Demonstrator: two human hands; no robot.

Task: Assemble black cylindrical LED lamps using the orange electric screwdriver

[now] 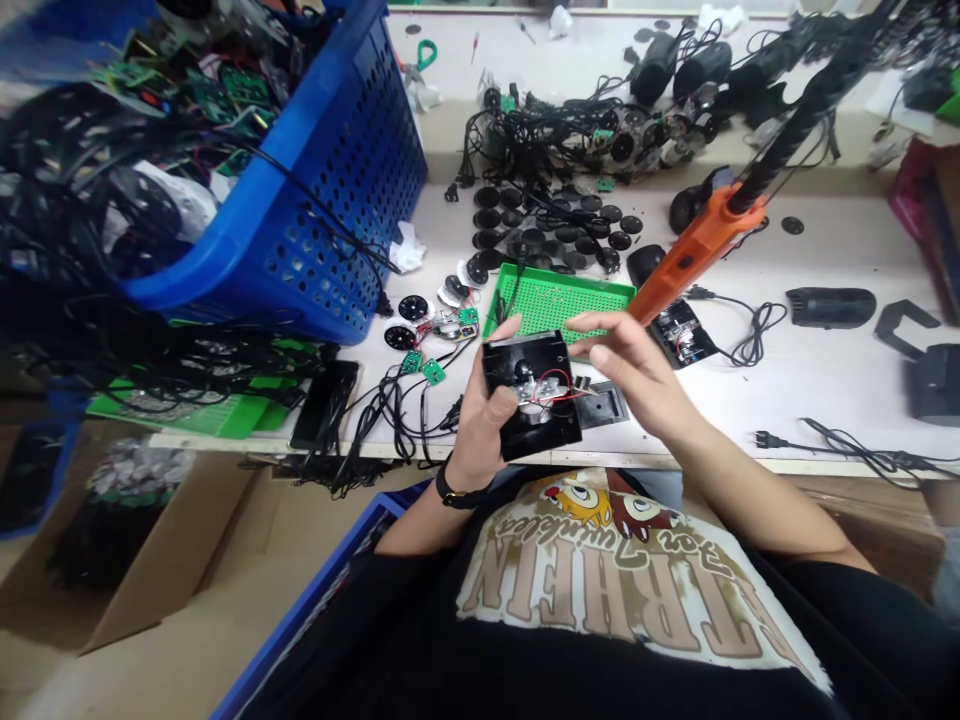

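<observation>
My left hand (486, 415) grips a black plastic housing (525, 440) by its left side, thumb over the near edge. Inside the housing show clear plastic parts and thin red wires (559, 380). At the housing's right side is my right hand (622, 365), its fingers apart and bent toward the far right corner; I see nothing held in it. Under that hand lies a flat dark grey plastic piece (602, 404). Just beyond the housing is a green perforated tray (574, 300) with tiny bits in it.
A blue basket (330, 190) heaped with cables and circuit boards stands at the left. An orange-handled tool (690, 250) hangs down at the right of the tray. Black discs (525, 225) and tangled cables (525, 135) lie beyond. A second opened housing (682, 335) sits to the right.
</observation>
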